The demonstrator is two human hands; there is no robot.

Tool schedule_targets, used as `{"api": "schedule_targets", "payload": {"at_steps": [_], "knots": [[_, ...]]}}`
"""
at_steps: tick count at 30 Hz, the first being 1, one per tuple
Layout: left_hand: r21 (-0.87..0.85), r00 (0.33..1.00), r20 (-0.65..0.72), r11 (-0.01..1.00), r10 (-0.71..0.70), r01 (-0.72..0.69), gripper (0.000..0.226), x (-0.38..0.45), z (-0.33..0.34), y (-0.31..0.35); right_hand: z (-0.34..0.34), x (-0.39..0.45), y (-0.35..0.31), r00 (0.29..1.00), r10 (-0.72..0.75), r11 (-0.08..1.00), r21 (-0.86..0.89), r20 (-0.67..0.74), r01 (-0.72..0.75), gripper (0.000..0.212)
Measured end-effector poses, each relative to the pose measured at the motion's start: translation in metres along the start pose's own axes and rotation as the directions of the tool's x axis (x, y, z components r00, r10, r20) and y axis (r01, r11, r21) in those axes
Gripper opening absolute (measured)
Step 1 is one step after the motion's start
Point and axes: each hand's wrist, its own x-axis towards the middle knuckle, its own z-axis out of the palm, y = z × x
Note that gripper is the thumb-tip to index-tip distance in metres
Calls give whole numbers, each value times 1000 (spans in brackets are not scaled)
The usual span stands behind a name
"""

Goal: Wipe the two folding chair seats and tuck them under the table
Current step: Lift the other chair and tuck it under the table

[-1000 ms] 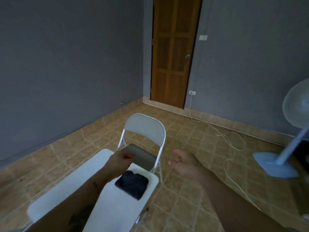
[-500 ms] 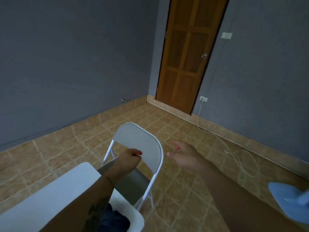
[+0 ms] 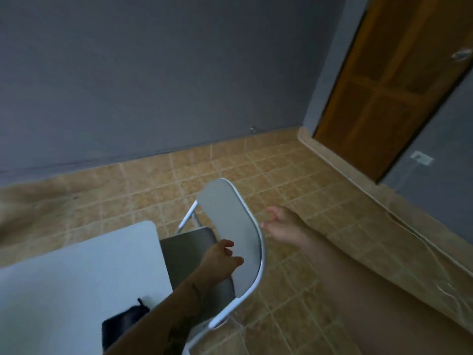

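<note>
My left hand point(image 3: 220, 262) hovers loosely open before the folding chair point(image 3: 231, 242) backrest; my right hand point(image 3: 280, 226) is open, just beside its rim. The chair's seat sits partly under the white surface point(image 3: 76, 272), where a dark cloth point(image 3: 120, 329) lies.

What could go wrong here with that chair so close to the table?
The chair seat already sits against the table edge, so a hard push might knock the table. The left hand lies between backrest and seat, where fingers might get pinched if the chair folds. The dark cloth sits near the table's edge under the forearm and might get swept off.
</note>
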Motion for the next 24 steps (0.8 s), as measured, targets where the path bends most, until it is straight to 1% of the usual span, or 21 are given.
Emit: {"api": "schedule_targets", "payload": {"at_steps": [4, 7, 8, 9, 11, 13, 16, 18, 21, 24], "knots": [[-17, 976, -85, 979, -203, 202, 87, 21, 45, -1, -4, 62, 20, 984, -57, 998, -30, 167, 63, 62], [-57, 952, -127, 960, -279, 274, 104, 28, 78, 1, 2, 96, 28, 963, -59, 997, -28, 262, 68, 56], [-86, 946, -132, 954, -298, 288, 107, 27, 87, 2, 6, 103, 28, 960, -62, 998, -11, 274, 67, 53], [-103, 945, -129, 952, -301, 289, 108, 27, 94, 7, 7, 108, 29, 962, -61, 998, 1, 265, 63, 50], [-189, 920, -146, 923, -365, 336, 110, 34, 110, 10, 17, 130, 30, 954, -65, 997, -18, 292, 73, 53], [-215, 927, -126, 922, -354, 323, 109, 36, 115, 14, 19, 139, 31, 960, -38, 999, 15, 276, 35, 57], [-240, 920, -157, 917, -360, 319, 101, 49, 121, 17, 27, 156, 33, 943, -51, 999, 13, 329, 49, 50], [-264, 915, -168, 911, -367, 316, 101, 54, 123, 15, 38, 163, 34, 934, -72, 997, 15, 350, 71, 51], [-277, 910, -184, 908, -372, 315, 94, 60, 122, 9, 51, 171, 37, 943, -116, 993, 7, 313, 120, 60], [-231, 897, -250, 922, -365, 311, 91, 65, 118, 0, 54, 179, 40, 934, -139, 989, -7, 328, 150, 74]]}}
